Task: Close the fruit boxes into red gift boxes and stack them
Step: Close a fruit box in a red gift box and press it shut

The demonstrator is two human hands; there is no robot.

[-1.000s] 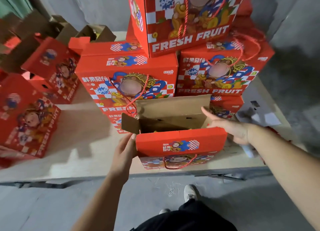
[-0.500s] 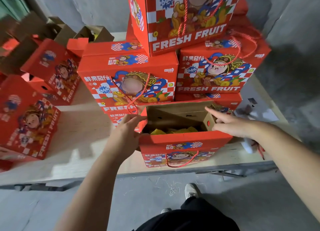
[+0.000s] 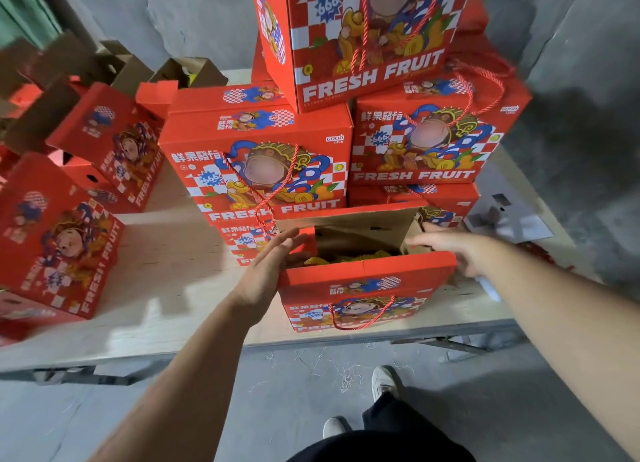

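An open red gift box [image 3: 363, 290] with a red rope handle stands at the table's front edge, yellow fruit wrapping [image 3: 343, 256] showing inside. Its far brown flap stands upright. My left hand [image 3: 268, 271] presses flat on the small left side flap, fingers spread. My right hand [image 3: 457, 248] pushes the right side flap inward with flat fingers. Behind the box rises a stack of closed red gift boxes [image 3: 263, 163], topped by one box [image 3: 360, 35] marked FRESH FRUIT.
More red boxes [image 3: 59, 239] with flaps up stand on the left of the wooden table [image 3: 162, 288]. Brown open cartons [image 3: 187, 71] sit at the back left. White papers [image 3: 509, 219] lie at the right. A concrete wall is behind; my shoes are on the floor below.
Both hands moved from the box's outer sides onto its side flaps and are folding them inward. The camera has shifted slightly closer.
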